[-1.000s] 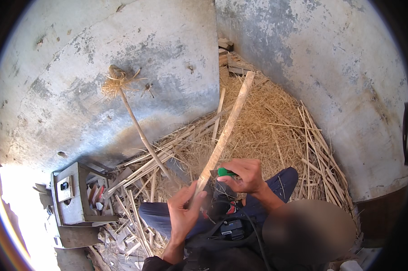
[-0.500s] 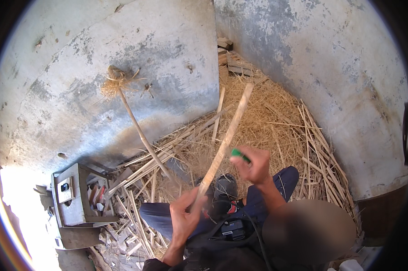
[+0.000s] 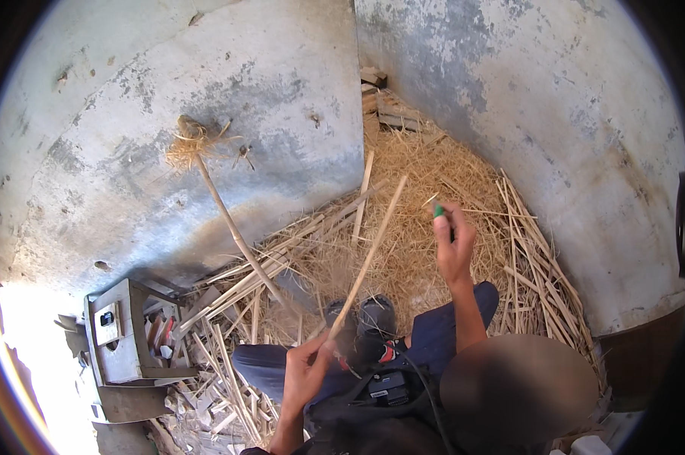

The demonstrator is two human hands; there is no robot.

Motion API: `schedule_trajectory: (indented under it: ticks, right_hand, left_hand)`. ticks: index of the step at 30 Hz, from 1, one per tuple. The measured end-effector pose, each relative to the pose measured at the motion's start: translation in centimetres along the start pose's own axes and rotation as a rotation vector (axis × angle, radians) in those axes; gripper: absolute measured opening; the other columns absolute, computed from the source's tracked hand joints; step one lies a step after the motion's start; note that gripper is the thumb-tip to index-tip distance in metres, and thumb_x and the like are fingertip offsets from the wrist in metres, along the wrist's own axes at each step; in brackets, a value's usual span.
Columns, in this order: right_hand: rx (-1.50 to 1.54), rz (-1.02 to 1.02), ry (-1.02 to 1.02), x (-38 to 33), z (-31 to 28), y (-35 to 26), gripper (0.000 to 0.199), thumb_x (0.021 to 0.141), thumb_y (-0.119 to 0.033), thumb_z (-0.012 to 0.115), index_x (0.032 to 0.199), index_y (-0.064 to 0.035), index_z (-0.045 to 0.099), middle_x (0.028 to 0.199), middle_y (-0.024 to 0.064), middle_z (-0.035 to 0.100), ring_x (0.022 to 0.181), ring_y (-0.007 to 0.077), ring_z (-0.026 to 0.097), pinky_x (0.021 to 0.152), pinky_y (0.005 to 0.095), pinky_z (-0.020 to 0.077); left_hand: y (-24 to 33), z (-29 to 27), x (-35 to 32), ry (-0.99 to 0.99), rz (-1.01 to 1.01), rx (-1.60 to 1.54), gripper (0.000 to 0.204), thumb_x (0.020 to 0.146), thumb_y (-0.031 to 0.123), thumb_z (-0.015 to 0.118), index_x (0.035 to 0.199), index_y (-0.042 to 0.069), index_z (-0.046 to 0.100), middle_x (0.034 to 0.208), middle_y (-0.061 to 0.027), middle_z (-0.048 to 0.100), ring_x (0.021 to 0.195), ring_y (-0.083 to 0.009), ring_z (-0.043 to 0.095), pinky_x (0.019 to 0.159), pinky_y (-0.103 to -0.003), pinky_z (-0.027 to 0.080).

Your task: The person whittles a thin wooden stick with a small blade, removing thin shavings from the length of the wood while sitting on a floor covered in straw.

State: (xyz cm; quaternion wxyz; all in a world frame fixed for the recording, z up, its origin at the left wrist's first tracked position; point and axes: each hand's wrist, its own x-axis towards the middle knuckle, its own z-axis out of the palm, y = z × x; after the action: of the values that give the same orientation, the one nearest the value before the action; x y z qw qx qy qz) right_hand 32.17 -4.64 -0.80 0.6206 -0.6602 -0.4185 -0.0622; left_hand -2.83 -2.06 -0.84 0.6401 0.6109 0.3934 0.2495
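A long, slender strip (image 3: 367,262) of pale wood-like material is gripped near its lower end by the left hand (image 3: 308,369), pinched between thumb and fingers; it is slanted up and to the right, above the shoes (image 3: 377,315) and the shavings (image 3: 418,163), and is shown as a straight, narrow line. A small tool (image 3: 438,210) with a smooth green handle is clasped in the fingers of the right hand (image 3: 456,239), which is raised to the right of the strip, well apart from it; the tool's tip is too small to be made out clearly. The floor is covered by the shavings, fine, curled and straw-yellow, edged on the right by stiff, straight slats (image 3: 543,265). A thin, rounded pole (image 3: 229,216) is set aslant on the left, its head wrapped in a ragged tuft (image 3: 191,148) of dry fibre. Behind it, a plaster wall (image 3: 282,83) is mottled and flaked. At the lower left, a boxy, worn frame (image 3: 134,370) is filled with mixed scraps (image 3: 160,334). Dark cloth trousers (image 3: 263,360) are worn by the person.
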Motion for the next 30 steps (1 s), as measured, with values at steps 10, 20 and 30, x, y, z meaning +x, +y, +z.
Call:
schedule_trajectory:
  ticks: [10,20,30]
  right_hand:
    - [0.048,-0.309,-0.496,-6.5,3.0,-5.4,0.032,0.090,-0.032,0.084,0.097,-0.0022,0.074,0.081,0.0114,0.071,0.065,0.0270,0.071,0.058,0.0357,0.0543]
    - [0.004,-0.339,-0.472,-6.1,3.0,-6.4,0.034,0.088,-0.035,0.086,0.096,-0.0041,0.075,0.075,0.0072,0.070,0.061,0.0259,0.070,0.054,0.0348,0.0524]
    - [-0.079,-0.361,-0.413,-6.1,3.3,-6.6,0.035,0.089,-0.040,0.084,0.093,-0.0063,0.076,0.076,0.0066,0.072,0.060,0.0243,0.070,0.052,0.0347,0.0519]
  left_hand:
    - [2.6,0.9,2.0,-0.101,-0.048,-0.128,0.038,0.116,0.023,0.051,0.137,-0.003,0.068,0.068,0.0067,0.046,0.060,-0.0027,0.043,0.055,-0.023,0.040]
    - [3.3,1.5,2.2,-0.101,0.038,-0.019,0.037,0.116,0.021,0.047,0.135,-0.004,0.068,0.069,0.0044,0.053,0.063,-0.0041,0.051,0.057,-0.024,0.046]
    - [3.7,1.8,2.2,0.001,0.105,0.200,0.032,0.113,0.017,0.051,0.132,-0.001,0.070,0.071,-0.0013,0.058,0.070,-0.0060,0.053,0.063,-0.028,0.046]
